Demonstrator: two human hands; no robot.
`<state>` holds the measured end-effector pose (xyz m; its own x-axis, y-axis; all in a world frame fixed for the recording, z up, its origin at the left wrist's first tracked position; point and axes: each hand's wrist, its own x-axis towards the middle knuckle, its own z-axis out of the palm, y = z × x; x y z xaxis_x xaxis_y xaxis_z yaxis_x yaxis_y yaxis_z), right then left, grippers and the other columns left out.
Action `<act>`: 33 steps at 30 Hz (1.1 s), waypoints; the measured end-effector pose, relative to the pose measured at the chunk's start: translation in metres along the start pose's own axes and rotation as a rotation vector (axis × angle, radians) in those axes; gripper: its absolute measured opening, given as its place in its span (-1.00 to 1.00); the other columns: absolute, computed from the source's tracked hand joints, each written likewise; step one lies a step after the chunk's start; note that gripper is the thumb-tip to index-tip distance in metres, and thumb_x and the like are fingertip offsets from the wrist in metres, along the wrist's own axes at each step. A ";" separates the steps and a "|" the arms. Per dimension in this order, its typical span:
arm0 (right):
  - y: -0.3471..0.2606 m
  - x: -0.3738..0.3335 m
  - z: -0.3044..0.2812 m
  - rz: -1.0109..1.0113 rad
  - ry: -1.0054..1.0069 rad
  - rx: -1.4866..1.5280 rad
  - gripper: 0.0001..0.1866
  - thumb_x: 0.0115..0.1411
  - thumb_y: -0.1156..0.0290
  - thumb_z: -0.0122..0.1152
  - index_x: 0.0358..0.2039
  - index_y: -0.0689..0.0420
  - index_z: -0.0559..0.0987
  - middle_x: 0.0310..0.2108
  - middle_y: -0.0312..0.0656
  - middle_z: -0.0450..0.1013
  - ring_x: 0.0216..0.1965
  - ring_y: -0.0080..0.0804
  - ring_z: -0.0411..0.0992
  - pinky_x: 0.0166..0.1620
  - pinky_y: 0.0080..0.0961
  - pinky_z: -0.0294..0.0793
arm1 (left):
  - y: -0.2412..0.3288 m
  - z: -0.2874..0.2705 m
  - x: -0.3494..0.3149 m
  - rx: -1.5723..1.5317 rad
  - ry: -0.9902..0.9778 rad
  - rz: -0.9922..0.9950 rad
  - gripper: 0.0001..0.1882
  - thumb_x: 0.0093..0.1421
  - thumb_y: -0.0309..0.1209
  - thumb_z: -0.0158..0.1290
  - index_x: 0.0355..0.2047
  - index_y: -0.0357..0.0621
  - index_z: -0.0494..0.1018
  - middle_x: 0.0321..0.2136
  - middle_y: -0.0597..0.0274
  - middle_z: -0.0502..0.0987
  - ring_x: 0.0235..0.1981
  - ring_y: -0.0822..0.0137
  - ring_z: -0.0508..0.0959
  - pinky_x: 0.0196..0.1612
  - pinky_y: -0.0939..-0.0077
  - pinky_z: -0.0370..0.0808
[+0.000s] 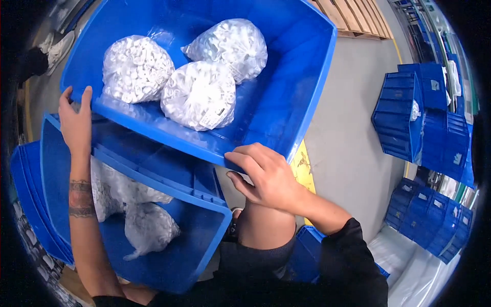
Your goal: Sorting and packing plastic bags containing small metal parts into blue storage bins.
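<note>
Grey floor (348,110) stretches past a slatted wooden pallet (358,18) at the far side, and stacked blue bins (396,115) stand over to the right. In front of the person is a big, deep blue tub (317,92), glossy inside, set slantwise with smooth walls and a broad rim. Three knotted-looking clear plastic bags lie on its floor: a left bag (137,69) bulging with small white pieces, a far bag (232,46) and a near bag (199,97) that bears a white label, these two touching. Closer in sits a second blue tub (215,222), partly under the first in view, with a clear bag (148,227) of pale pieces inside. The right hand (268,174) pinches the deep tub's near rim, fingers over it, thumb below. The left hand (76,120) is at its near left corner, thumb and fingers parted; I can't tell whether it grips.
</note>
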<state>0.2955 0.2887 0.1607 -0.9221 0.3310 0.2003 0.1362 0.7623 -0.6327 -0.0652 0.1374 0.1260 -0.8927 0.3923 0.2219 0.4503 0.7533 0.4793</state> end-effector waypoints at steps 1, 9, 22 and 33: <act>0.001 0.001 -0.002 0.014 -0.020 0.024 -0.64 -0.06 0.51 0.34 -0.20 0.23 0.49 -0.31 -0.08 0.45 -0.34 -0.16 0.47 -0.30 -0.36 0.50 | 0.005 0.002 -0.003 0.141 0.017 0.011 -0.40 0.17 -0.02 0.05 0.10 -0.13 0.33 0.01 -0.03 0.41 0.05 0.07 0.41 0.09 0.28 0.30; -0.005 0.007 -0.011 0.121 -0.086 0.105 -0.68 0.03 0.38 0.35 -0.22 0.23 0.51 -0.31 -0.06 0.47 -0.28 -0.13 0.48 -0.22 -0.36 0.51 | 0.015 0.000 -0.005 0.274 -0.003 -0.002 -0.39 0.16 -0.03 0.05 0.13 -0.07 0.31 0.05 -0.03 0.39 0.08 0.01 0.39 0.10 0.21 0.29; 0.028 0.015 -0.014 0.077 -0.110 -0.050 -0.86 0.04 0.39 0.27 -0.48 0.16 0.51 -0.49 -0.23 0.41 -0.46 -0.28 0.42 -0.39 -0.40 0.40 | 0.011 0.005 -0.002 0.202 -0.050 0.067 -0.46 0.18 -0.10 0.06 0.09 -0.14 0.34 0.03 -0.03 0.38 0.05 0.01 0.38 0.09 0.22 0.28; 0.021 0.020 -0.021 0.136 -0.175 0.011 -0.86 0.03 0.41 0.25 -0.43 0.18 0.52 -0.45 -0.16 0.45 -0.39 -0.21 0.46 -0.31 -0.35 0.45 | 0.009 0.002 0.000 0.207 -0.046 0.024 -0.45 0.15 -0.12 0.09 0.07 -0.15 0.34 -0.02 -0.06 0.39 -0.01 0.01 0.40 0.07 0.25 0.30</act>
<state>0.2874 0.3234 0.1669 -0.9446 0.3276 -0.0199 0.2603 0.7109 -0.6534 -0.0608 0.1452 0.1289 -0.8817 0.4317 0.1904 0.4705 0.8338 0.2886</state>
